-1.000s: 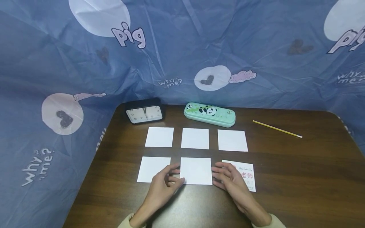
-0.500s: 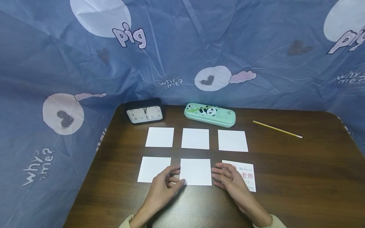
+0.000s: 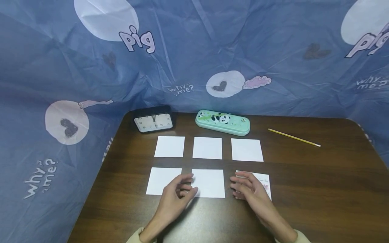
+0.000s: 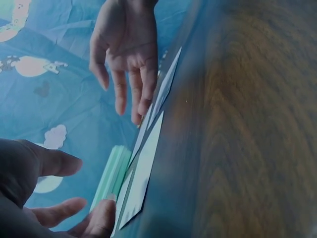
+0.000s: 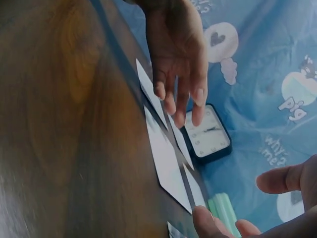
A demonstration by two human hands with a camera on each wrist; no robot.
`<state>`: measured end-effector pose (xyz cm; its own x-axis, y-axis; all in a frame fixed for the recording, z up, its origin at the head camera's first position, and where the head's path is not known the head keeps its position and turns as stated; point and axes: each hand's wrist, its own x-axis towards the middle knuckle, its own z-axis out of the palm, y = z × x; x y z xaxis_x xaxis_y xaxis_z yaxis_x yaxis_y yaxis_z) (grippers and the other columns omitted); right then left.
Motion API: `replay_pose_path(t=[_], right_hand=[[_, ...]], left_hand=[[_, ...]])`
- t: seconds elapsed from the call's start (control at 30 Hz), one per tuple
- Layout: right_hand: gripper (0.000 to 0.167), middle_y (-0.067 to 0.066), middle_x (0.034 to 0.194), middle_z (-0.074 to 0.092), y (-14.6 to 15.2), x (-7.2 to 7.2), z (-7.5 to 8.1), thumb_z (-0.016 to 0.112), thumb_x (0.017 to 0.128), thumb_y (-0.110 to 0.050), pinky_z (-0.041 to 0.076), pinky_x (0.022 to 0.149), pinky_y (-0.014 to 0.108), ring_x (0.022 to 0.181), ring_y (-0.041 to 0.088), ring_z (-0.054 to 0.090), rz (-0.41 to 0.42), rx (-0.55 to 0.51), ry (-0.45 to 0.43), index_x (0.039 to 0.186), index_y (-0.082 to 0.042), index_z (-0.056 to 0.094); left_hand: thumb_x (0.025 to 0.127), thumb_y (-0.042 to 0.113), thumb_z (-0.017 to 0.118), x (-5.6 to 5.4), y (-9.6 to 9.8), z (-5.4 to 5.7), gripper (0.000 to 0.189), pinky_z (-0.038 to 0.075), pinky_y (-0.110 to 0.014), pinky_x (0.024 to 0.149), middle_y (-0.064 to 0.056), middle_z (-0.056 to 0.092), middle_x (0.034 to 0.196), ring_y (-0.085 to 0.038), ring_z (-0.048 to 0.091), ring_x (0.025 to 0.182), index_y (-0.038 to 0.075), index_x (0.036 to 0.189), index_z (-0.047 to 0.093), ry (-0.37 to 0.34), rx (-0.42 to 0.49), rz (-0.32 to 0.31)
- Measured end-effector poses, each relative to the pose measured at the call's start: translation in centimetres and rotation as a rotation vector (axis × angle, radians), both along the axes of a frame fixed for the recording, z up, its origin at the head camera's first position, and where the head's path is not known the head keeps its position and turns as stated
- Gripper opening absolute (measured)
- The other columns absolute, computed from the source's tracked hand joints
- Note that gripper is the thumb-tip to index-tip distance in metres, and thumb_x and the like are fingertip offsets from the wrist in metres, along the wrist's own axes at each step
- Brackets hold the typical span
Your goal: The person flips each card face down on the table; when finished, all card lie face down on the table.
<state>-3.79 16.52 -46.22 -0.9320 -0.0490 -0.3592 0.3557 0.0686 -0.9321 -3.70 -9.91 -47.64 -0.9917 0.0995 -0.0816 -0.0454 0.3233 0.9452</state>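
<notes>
My left hand (image 3: 178, 195) hovers with loosely bent fingers between two blank white cards, the lower left card (image 3: 158, 180) and the lower middle card (image 3: 208, 184). Its thumb and index fingertip overlap the middle card's left edge in the head view. My right hand (image 3: 253, 192) is spread beyond that card's right edge, a gap apart from it. Behind the right hand lies a card with red printed characters (image 3: 265, 184), partly hidden by the fingers. Neither hand holds anything; in the right wrist view the left hand's fingers (image 5: 182, 96) hang down loosely.
A row of three blank cards lies farther back, with its middle card (image 3: 207, 147) in line with the lower one. Behind them stand a black clock (image 3: 153, 121) and a mint panda pencil case (image 3: 223, 122). A yellow pencil (image 3: 293, 137) lies right on the wooden table (image 3: 319, 189).
The lower middle card shifted very slightly toward me early on. Since then my right hand has drawn away from its edge to the right, covering more of the printed card. The left hand barely moved.
</notes>
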Motion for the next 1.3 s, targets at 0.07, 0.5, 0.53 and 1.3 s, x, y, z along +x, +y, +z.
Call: replay_pose_path(t=[0.07, 0.5, 0.53, 1.3], right_hand=[[0.046, 0.025, 0.143, 0.062, 0.6, 0.0, 0.2, 0.06, 0.102, -0.005, 0.063, 0.092, 0.028, 0.112, 0.016, 0.072, -0.012, 0.026, 0.012, 0.146, -0.001, 0.045], [0.045, 0.025, 0.143, 0.061, 5.8, 1.3, -0.3, 0.061, 0.104, -0.012, 0.059, 0.092, 0.017, 0.108, 0.0, 0.071, -0.015, 0.17, 0.098, 0.145, 0.0, 0.046], [0.044, 0.024, 0.143, 0.062, 6.2, 1.5, -0.3, 0.062, 0.104, -0.014, 0.059, 0.092, 0.016, 0.108, -0.001, 0.071, -0.021, 0.188, 0.096, 0.144, 0.0, 0.047], [0.046, -0.016, 0.123, 0.073, 10.6, 3.7, -1.6, 0.064, 0.104, -0.012, 0.058, 0.09, 0.013, 0.104, -0.006, 0.07, -0.147, 0.263, 0.065, 0.145, 0.001, 0.047]], left_hand=[[0.09, 0.011, 0.08, -0.1, 0.4, 0.0, 0.042, 0.062, -0.02, 0.077, -0.016, 0.072, 0.126, -0.013, 0.072, 0.092, 0.004, 0.13, 0.067, 0.003, 0.029, -0.013], [0.098, 0.016, 0.071, -0.7, 4.6, -0.4, 0.043, 0.06, -0.018, 0.091, -0.022, 0.067, 0.135, -0.031, 0.076, 0.109, -0.001, 0.135, 0.061, -0.042, 0.151, -0.302], [0.098, 0.016, 0.071, -0.7, 4.9, -0.4, 0.044, 0.06, -0.017, 0.091, -0.023, 0.067, 0.136, -0.032, 0.076, 0.11, -0.001, 0.136, 0.06, -0.047, 0.155, -0.319], [0.097, 0.023, 0.072, -1.1, 9.8, -0.2, 0.06, 0.059, -0.021, 0.095, -0.027, 0.058, 0.146, -0.04, 0.068, 0.125, -0.002, 0.146, 0.05, -0.09, 0.151, -0.422]])
